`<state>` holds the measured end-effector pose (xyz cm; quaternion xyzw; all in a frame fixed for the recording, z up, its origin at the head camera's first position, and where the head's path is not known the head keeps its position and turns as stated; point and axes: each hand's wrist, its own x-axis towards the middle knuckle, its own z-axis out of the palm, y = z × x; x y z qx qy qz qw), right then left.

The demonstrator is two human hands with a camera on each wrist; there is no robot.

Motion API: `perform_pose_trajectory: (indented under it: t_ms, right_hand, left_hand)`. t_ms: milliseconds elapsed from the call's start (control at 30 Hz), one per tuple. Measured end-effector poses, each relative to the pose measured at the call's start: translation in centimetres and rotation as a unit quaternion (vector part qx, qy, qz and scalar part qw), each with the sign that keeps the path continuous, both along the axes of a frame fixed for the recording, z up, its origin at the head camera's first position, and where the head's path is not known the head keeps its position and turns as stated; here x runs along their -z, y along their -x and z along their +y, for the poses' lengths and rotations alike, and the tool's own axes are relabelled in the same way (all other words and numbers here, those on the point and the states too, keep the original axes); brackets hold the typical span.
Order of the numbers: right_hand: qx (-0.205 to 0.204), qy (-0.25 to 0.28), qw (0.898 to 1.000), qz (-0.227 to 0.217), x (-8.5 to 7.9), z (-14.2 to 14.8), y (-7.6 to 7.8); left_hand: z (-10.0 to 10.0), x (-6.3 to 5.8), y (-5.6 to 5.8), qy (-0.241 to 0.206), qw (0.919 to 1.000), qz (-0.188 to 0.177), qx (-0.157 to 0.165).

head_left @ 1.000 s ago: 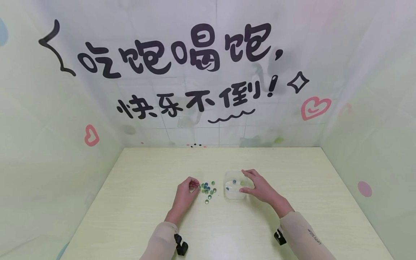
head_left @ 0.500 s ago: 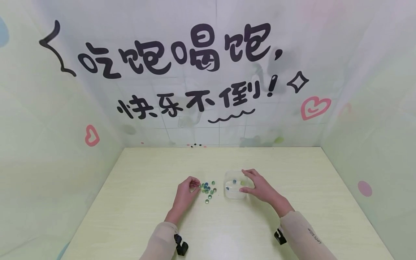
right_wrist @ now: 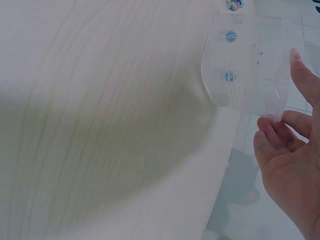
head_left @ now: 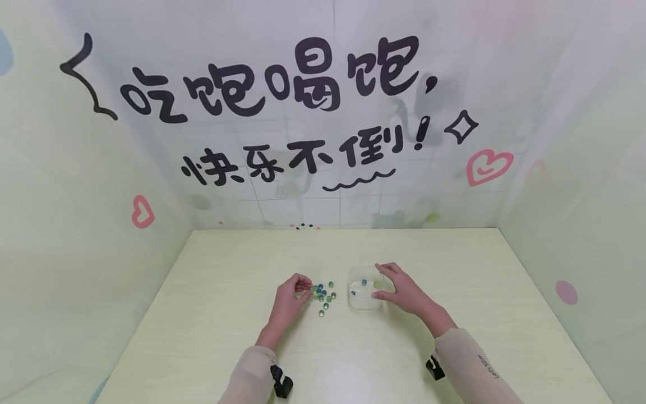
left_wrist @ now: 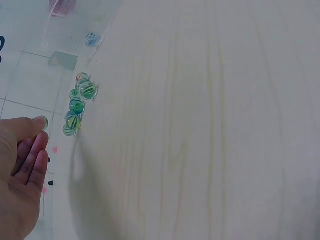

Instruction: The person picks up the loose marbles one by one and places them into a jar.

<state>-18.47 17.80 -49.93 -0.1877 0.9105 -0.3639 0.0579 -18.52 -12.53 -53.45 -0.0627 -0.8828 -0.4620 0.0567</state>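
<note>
My left hand (head_left: 290,297) is at the left edge of a small group of glass marbles (head_left: 326,306), green and blue, on the table. In the left wrist view a green marble (left_wrist: 45,123) shows at the thumb tip, pinched between thumb and a finger that is mostly hidden. My right hand (head_left: 406,292) grips the right side of a clear plastic container (head_left: 355,303), thumb and fingers spread along its rim. Inside the container lie a few marbles, among them a blue marble (head_left: 364,282). Through its wall the right wrist view shows two blue marbles (right_wrist: 229,76).
The pale wood-grain table (head_left: 323,359) carries the marbles and the container side by side. Printed curtains with dark lettering (head_left: 308,157) stand behind the table and on both sides. A black wrist mount (head_left: 281,381) is strapped at the left sleeve.
Hardly anything differs. Both hands and the container stay in place; the left fingertips have shifted very slightly at the edge of the marbles.
</note>
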Motion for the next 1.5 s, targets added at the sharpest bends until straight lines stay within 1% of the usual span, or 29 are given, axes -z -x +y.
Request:
perform_pose_trajectory:
  t_ms: [133, 333, 567, 1100, 1333, 1500]
  right_hand:
    - [-0.001, -0.005, 1.0, 0.002, 0.0, 0.0, 0.0]
    - [-0.005, -0.007, 1.0, 0.003, -0.2, 0.0, -0.1]
    - [-0.004, 0.004, 1.0, 0.0, -0.3, -0.1, -0.1]
    - [-0.005, 0.002, 1.0, 0.005, -0.3, 0.0, -0.2]
    - [0.001, 0.009, 1.0, -0.008, -0.2, 0.0, -0.3]
    - [0.002, 0.006, 1.0, -0.009, 0.0, 0.0, -0.2]
  left_hand:
    - [0.1, 0.0, -0.1, -0.001, 0.9999, 0.013, 0.004]
    - [0.2, -0.1, -0.1, -0.005, 0.9999, 0.009, 0.009]
    - [0.3, -0.1, 0.0, -0.007, 0.9999, 0.004, 0.011]
    - [1.0, -0.7, -0.2, -0.008, 0.9997, 0.006, 0.023]
    - [1.3, -0.9, -0.3, -0.013, 0.9994, 0.008, 0.03]
    - [1.4, -0.8, -0.3, -0.015, 0.9993, 0.012, 0.033]
